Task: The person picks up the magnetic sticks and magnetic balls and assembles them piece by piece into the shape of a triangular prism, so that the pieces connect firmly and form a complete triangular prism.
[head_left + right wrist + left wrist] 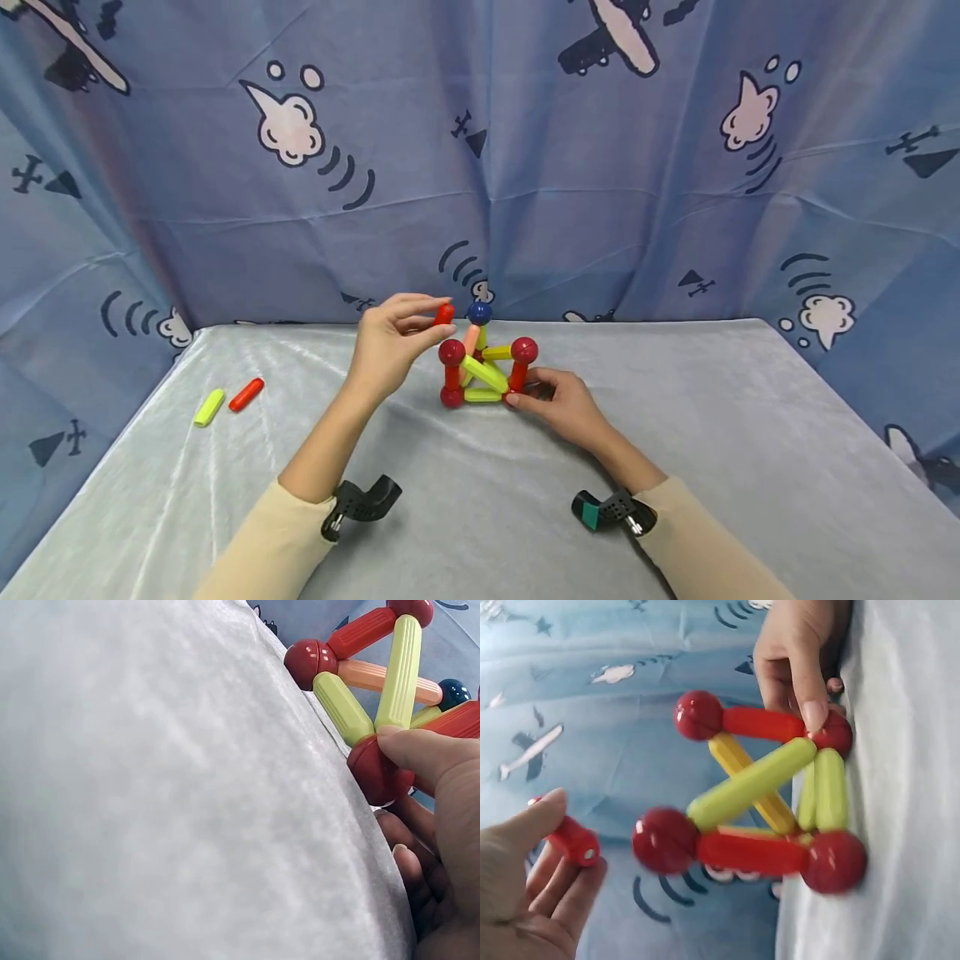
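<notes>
A frame of magnetic building sticks and balls stands on the table, made of red, yellow, lime and peach sticks joined by red balls. Its blue ball sits highest, at the back. My left hand pinches a loose red magnetic stick between thumb and fingers, just left of the blue ball and above the front left red ball. At the frame's lower right corner, my right hand grips the bottom red ball, thumb on top where the lime sticks meet it and fingers behind.
On the left of the table lie a lime stick and another red stick, side by side. A pale cloth covers the table. Behind its far edge hangs a blue printed curtain.
</notes>
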`<action>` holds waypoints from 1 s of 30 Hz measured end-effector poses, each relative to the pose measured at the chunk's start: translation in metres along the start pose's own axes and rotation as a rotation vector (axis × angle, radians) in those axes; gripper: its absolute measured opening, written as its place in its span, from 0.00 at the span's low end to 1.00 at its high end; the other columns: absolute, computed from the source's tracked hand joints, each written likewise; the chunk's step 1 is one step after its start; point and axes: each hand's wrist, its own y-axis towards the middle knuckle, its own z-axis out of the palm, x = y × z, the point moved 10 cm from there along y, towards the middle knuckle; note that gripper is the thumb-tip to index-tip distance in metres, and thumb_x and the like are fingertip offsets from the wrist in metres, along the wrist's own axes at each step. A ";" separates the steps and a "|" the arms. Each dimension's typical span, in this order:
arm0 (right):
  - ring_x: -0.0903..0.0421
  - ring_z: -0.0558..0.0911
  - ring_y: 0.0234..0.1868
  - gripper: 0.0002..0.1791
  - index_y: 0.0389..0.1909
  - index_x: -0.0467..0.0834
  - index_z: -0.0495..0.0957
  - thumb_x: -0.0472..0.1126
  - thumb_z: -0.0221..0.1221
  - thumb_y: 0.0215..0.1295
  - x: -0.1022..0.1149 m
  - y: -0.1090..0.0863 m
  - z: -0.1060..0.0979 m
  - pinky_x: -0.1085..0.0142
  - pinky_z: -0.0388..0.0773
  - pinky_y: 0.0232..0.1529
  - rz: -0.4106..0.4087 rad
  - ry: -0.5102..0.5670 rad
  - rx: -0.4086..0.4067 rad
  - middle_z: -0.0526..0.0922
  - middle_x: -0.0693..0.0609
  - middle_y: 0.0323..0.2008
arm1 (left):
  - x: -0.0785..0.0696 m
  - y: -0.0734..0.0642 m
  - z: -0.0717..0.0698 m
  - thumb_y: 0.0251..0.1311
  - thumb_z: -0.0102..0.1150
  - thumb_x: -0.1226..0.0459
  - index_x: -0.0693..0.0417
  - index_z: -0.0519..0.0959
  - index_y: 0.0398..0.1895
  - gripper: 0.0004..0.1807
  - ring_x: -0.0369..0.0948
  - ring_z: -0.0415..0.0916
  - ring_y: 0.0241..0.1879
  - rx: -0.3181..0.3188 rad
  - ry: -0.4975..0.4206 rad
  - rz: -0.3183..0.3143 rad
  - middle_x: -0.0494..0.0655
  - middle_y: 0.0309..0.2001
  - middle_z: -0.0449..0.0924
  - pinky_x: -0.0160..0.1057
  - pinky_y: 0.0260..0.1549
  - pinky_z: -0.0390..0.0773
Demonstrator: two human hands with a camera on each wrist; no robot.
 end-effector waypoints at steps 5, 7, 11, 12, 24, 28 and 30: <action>0.54 0.79 0.36 0.16 0.45 0.45 0.86 0.49 0.72 0.60 0.001 -0.001 -0.001 0.66 0.78 0.39 -0.023 0.008 -0.012 0.88 0.50 0.39 | -0.023 0.001 0.040 0.60 0.70 0.66 0.51 0.86 0.54 0.18 0.44 0.87 0.45 0.159 0.252 0.221 0.48 0.46 0.87 0.40 0.45 0.87; 0.55 0.79 0.36 0.16 0.45 0.45 0.86 0.49 0.72 0.60 0.001 -0.002 0.001 0.66 0.78 0.39 -0.032 0.006 -0.008 0.88 0.50 0.39 | -0.022 0.000 0.047 0.61 0.69 0.68 0.51 0.85 0.55 0.18 0.43 0.86 0.45 0.192 0.274 0.243 0.48 0.46 0.87 0.41 0.47 0.87; 0.55 0.79 0.36 0.16 0.45 0.45 0.86 0.49 0.71 0.60 0.003 -0.002 0.002 0.66 0.78 0.39 -0.041 0.001 -0.007 0.88 0.51 0.39 | -0.018 -0.001 0.052 0.61 0.68 0.69 0.51 0.85 0.55 0.18 0.42 0.86 0.45 0.207 0.251 0.250 0.48 0.47 0.87 0.39 0.50 0.86; 0.55 0.79 0.36 0.16 0.45 0.45 0.86 0.49 0.71 0.60 0.003 -0.002 0.002 0.66 0.78 0.39 -0.043 -0.001 -0.008 0.88 0.51 0.39 | -0.017 -0.001 0.052 0.61 0.68 0.69 0.51 0.85 0.55 0.18 0.42 0.86 0.45 0.206 0.250 0.253 0.48 0.47 0.87 0.39 0.49 0.86; 0.55 0.80 0.36 0.16 0.47 0.46 0.85 0.49 0.71 0.61 0.007 -0.002 -0.005 0.67 0.79 0.38 -0.063 0.004 -0.028 0.88 0.50 0.39 | -0.011 0.000 0.068 0.62 0.68 0.64 0.52 0.87 0.51 0.14 0.42 0.85 0.42 0.246 0.407 0.241 0.48 0.48 0.88 0.38 0.46 0.86; 0.58 0.82 0.40 0.20 0.56 0.43 0.82 0.44 0.69 0.64 0.017 -0.005 -0.021 0.70 0.81 0.42 -0.140 0.092 -0.144 0.88 0.46 0.45 | -0.008 -0.001 0.073 0.62 0.69 0.64 0.53 0.87 0.49 0.12 0.40 0.84 0.42 0.248 0.433 0.269 0.47 0.46 0.89 0.38 0.46 0.85; 0.60 0.83 0.44 0.23 0.60 0.41 0.79 0.40 0.68 0.64 0.025 -0.007 -0.031 0.72 0.82 0.45 -0.189 0.167 -0.208 0.86 0.43 0.50 | -0.008 -0.001 0.073 0.62 0.69 0.64 0.53 0.87 0.48 0.12 0.40 0.84 0.41 0.244 0.428 0.272 0.46 0.45 0.89 0.38 0.45 0.85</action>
